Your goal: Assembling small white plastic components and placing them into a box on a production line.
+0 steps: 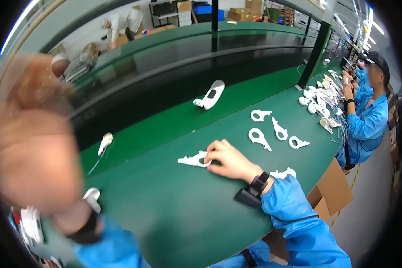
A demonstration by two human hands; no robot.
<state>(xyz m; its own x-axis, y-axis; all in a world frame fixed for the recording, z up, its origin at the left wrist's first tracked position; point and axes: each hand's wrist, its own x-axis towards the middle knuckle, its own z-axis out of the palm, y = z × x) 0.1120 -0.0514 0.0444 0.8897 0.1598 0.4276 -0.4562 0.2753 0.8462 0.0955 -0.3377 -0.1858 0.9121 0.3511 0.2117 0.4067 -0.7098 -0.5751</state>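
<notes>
My right hand (231, 161) pinches the ring end of a white plastic part (192, 160), whose pointed tail lies toward the left on the green tabletop (165, 201). Close to the camera on the left, my left hand (38, 156) is raised and smeared by motion, so its fingers cannot be read. To the right of my right hand lie several white ring-shaped parts with tails, among them one ring part (257, 136). Another white part (285, 172) is partly behind my right sleeve. Farther back rests a long white rounded piece (213, 94) with a dark patch.
A small white piece with a cable (105, 143) lies at left, above a white piece (93, 196). White cabled parts (319, 100) heap up at right beside a co-worker in blue (366, 116). An open cardboard box (332, 187) stands by the table's right edge. A dark post (315, 56) rises behind.
</notes>
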